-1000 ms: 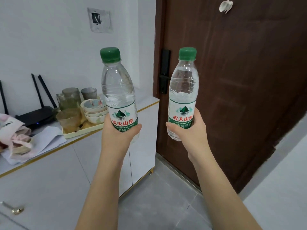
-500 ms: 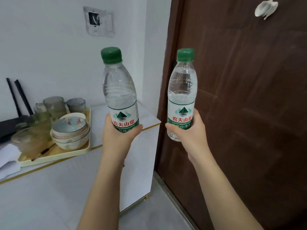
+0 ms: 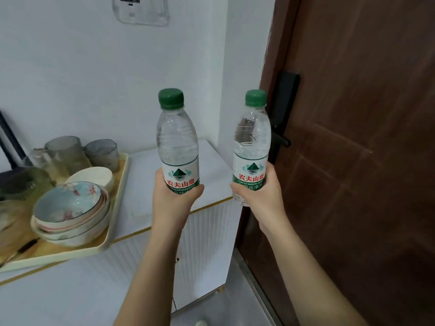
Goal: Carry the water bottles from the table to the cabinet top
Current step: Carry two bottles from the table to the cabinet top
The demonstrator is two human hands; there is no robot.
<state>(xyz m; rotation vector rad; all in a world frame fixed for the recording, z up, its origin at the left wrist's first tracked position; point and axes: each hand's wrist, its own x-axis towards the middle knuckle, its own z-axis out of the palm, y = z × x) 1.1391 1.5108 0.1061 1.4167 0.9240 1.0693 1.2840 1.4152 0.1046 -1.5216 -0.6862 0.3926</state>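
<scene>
Now, at the far left edge of the cabinet top (image 3: 169, 222): a tray (image 3: 117, 208) with glass cups (image 3: 68, 149) toward the wall and stacked bowls (image 3: 70, 208) at the front. Right of the tray, bare white surface up to the right edge. Over that bare part, left hand (image 3: 175, 198) clamped around the lower half of the left bottle (image 3: 177, 142), upright, green cap on, fingers wrapped over the label, held in the air above the surface and not touching it. Beside it, right hand (image 3: 259, 198) clamped around the lower half of the right bottle (image 3: 252, 142), also upright and capped, held past the right edge of the cabinet, in front of the brown door (image 3: 364, 137) and its black handle (image 3: 282, 123). Bottles near each other, not touching. Both forearms stretched forward.
</scene>
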